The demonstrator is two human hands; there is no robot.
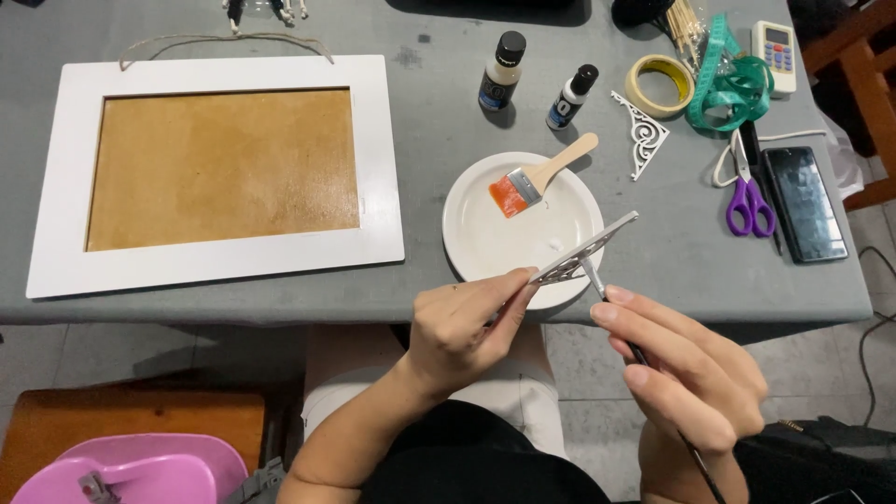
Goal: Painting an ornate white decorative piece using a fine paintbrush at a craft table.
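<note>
My left hand [462, 327] and right hand [686, 369] are bare, forearms unsleeved, no rings or watch showing. Below them I wear a black top, and pale, possibly white, shorts.

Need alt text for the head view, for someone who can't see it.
The left hand holds a white ornamental bracket over a white plate while the right hand touches a thin brush to it. A white-framed board lies on the grey table.
</note>
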